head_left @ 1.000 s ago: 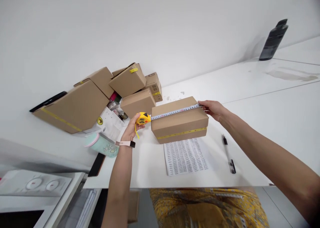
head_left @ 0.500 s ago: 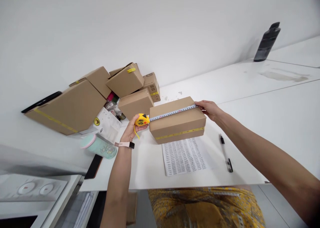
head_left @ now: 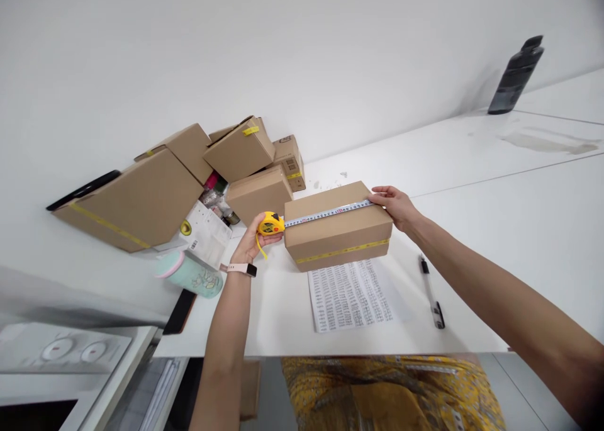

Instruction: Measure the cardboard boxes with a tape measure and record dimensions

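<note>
Tape measure (head_left: 270,223) drawn out lengthwise across the top of a cardboard box (head_left: 337,237) on the white table (head_left: 278,318).
Left hand (head_left: 249,241) closed round the yellow case, just beside the box's left end. Right hand (head_left: 395,207) partly curled at the box's right end, fingertips at the blade's end; cannot tell if they pinch it. Printed sheet (head_left: 348,300) on the near side of the box, pen (head_left: 430,294) to its right.
</note>
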Motion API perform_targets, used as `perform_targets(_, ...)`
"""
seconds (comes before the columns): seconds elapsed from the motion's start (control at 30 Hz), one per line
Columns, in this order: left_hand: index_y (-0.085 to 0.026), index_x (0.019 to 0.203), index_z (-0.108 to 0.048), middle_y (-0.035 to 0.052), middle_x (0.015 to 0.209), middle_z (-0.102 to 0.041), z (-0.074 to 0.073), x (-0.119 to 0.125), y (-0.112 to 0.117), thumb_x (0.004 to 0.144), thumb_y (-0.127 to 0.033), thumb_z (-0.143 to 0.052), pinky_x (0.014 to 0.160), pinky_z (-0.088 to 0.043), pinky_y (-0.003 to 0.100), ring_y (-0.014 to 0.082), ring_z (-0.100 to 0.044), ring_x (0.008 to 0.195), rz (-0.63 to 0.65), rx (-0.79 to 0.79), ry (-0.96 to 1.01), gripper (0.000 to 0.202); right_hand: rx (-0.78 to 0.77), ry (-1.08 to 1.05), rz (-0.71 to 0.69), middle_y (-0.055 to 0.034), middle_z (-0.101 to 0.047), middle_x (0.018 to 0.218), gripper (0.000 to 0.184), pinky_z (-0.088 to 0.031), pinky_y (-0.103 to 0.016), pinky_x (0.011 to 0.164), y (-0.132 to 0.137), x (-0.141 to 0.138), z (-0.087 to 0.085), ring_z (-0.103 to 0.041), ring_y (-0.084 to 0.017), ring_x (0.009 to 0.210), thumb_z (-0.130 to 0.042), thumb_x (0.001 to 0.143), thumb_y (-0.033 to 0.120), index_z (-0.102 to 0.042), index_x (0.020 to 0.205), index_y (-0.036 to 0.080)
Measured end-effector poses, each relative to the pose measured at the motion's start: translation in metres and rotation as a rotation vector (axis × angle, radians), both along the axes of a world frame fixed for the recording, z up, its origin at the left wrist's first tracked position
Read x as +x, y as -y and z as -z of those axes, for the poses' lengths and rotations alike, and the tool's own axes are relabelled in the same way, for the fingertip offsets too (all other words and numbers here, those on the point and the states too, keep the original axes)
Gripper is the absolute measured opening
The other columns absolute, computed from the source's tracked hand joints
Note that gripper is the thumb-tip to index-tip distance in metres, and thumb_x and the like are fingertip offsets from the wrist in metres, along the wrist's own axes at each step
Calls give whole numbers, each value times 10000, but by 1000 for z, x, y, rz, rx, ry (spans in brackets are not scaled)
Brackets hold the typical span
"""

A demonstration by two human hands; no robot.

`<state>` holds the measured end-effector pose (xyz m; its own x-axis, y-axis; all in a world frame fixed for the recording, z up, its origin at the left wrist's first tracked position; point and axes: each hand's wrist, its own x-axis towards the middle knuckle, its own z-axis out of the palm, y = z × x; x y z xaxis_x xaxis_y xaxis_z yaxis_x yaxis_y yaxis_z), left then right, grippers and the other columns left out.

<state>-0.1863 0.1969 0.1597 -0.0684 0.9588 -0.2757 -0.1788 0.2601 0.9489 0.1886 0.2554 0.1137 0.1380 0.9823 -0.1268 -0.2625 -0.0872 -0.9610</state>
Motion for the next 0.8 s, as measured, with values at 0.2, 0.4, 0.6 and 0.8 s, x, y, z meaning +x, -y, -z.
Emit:
perform_targets(0.2, -96, 1115, -671, 157, 926, -757, 2, 0, 0, 835, -472, -641, 754, -623, 398, 274, -753, 786, 6, -15, 18, 469, -5, 58, -16, -12, -652, 786, 346, -501, -273, 594, -4, 0, 0, -596, -144, 692, -880, 544, 283, -649, 787, 195)
perform_targets(0.4, -115, 1142, -657, 144, 959, -755, 2, -2, 1, 833, -452, -644, 757, -624, 415, 274, -752, 784, 24, -1, 15, 458, 29, 165, 9, -24, -650, 773, 335, -493, -284, 591, -2, 0, -1, -590, -150, 689, -868, 575, 316, -646, 792, 190)
perform_targets(0.6, -139, 1153, -652, 122, 992, -754, -5, -8, 0, 806, -373, -662, 765, -621, 420, 275, -742, 863, 73, 23, -24, 419, -34, 179, 33, -16, -632, 758, 345, -482, -285, 579, -1, 1, -4, -592, -156, 689, -879, 573, 259, -620, 793, 197)
perform_targets(0.8, -116, 1107, -688, 124, 941, -760, -24, -16, -10, 777, -311, -679, 617, -620, 344, 252, -732, 756, 162, -3, -160, 384, -74, 243, 52, -24, -635, 748, 305, -462, -281, 558, 3, -1, -9, -576, -154, 676, -864, 605, 285, -598, 729, 204)
